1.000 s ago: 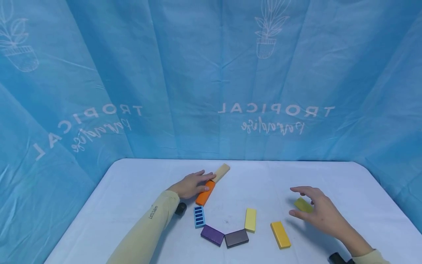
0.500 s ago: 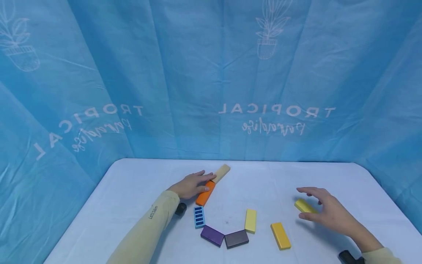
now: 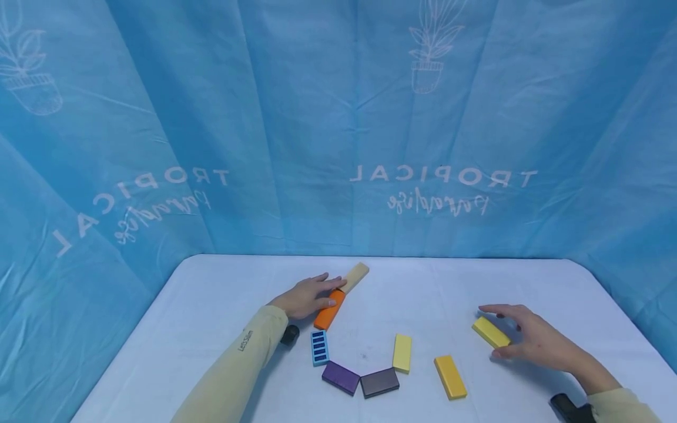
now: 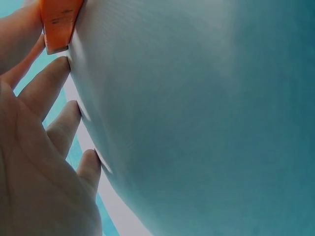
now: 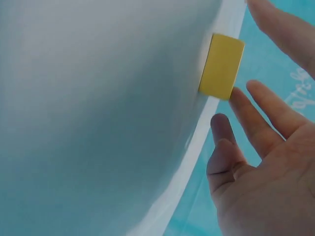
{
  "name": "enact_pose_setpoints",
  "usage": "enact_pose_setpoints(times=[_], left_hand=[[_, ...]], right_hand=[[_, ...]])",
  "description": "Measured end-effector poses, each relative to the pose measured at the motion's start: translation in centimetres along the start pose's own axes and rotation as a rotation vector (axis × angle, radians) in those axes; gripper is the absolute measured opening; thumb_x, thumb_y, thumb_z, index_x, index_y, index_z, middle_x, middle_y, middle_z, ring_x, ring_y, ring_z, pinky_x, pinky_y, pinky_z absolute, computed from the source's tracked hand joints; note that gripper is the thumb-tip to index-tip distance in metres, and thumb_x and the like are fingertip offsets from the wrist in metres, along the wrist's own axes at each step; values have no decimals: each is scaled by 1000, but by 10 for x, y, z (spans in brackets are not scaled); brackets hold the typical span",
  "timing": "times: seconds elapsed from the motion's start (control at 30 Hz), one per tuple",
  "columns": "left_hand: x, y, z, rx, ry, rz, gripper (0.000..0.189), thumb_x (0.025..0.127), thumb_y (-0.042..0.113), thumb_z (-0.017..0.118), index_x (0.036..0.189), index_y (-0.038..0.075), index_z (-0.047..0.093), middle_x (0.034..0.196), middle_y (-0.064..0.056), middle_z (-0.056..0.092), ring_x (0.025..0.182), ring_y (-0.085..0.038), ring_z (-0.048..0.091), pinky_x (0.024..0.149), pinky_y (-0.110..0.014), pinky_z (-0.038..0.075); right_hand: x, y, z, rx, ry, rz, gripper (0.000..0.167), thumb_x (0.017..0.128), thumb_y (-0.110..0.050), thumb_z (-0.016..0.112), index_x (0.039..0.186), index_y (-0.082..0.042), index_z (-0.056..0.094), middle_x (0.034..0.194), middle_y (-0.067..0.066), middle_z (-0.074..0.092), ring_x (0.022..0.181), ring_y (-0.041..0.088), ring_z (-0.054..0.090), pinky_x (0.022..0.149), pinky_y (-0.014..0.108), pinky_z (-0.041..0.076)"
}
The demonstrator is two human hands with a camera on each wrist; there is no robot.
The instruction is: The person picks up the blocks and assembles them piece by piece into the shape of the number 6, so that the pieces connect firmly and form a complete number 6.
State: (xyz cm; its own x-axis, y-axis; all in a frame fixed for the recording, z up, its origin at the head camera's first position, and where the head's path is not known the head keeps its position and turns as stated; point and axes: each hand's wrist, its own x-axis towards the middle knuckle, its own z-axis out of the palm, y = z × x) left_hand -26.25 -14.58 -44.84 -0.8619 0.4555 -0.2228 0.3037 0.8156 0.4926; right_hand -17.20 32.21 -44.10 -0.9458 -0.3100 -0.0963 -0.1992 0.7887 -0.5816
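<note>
In the head view my left hand [image 3: 305, 298] rests at an orange block [image 3: 325, 316], its thumb on the far part and a finger near the beige block [image 3: 357, 275] that adjoins it. The left wrist view shows the other fingers spread straight beside the orange block [image 4: 61, 24]. My right hand [image 3: 542, 341] lies around a yellow block [image 3: 492, 332] at the right, fingers loosely bent. Its thumb is by the block's near end. From the right wrist, one fingertip seems to touch that block [image 5: 222, 66]; a firm grip does not show.
A light blue block with dark rectangles [image 3: 319, 348], a purple block [image 3: 341, 378], a dark grey block [image 3: 379, 383] and a pale yellow block [image 3: 402, 353] form a curve. A darker yellow block [image 3: 450, 377] lies apart. Blue curtain [image 3: 354, 129] hangs behind the white table [image 3: 233, 270].
My right hand has shifted right and slightly nearer, uncovering more of the yellow block, which stays about where it was. The left hand and the other blocks have not visibly moved.
</note>
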Motion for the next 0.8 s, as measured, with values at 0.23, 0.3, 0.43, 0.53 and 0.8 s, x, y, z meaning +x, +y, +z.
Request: enact_pose_setpoints(times=[0.23,0.3,0.43,0.53,0.8], left_hand=[[1,0,1,2,-2,-12,54,103,36,58,154,34,42,163,-4,31,150,-36,25,116,-62,23],[1,0,2,2,-2,-7,54,103,35,58,154,33,42,163,-5,31,150,-36,25,116,-62,24],[0,-1,2,0,-1,4,54,103,35,58,154,32,42,163,-4,32,150,-36,25,116,-62,24],[0,-1,1,6,-3,2,54,103,35,57,155,32,41,163,-2,31,150,-34,24,117,-60,24],[0,1,0,6,2,7,53,103,33,58,154,32,43,163,-4,32,150,-35,25,117,-60,24]], right_hand=[[-2,6,-4,15,-55,-12,82,68,-33,92,139,-12,59,139,17,56,122,39,51,92,64,47],[-2,8,-4,23,-63,-21,82,68,-32,92,139,-13,59,139,16,56,122,38,51,92,65,47],[1,10,-4,12,-83,-43,81,68,-32,92,140,-14,59,139,13,57,121,36,53,92,62,48],[4,11,-5,-2,-98,-74,80,70,-32,91,140,-13,59,139,11,58,121,36,54,92,59,48],[7,11,-8,-7,-115,-68,76,71,-33,90,138,-12,61,136,12,59,122,37,54,91,54,49]])
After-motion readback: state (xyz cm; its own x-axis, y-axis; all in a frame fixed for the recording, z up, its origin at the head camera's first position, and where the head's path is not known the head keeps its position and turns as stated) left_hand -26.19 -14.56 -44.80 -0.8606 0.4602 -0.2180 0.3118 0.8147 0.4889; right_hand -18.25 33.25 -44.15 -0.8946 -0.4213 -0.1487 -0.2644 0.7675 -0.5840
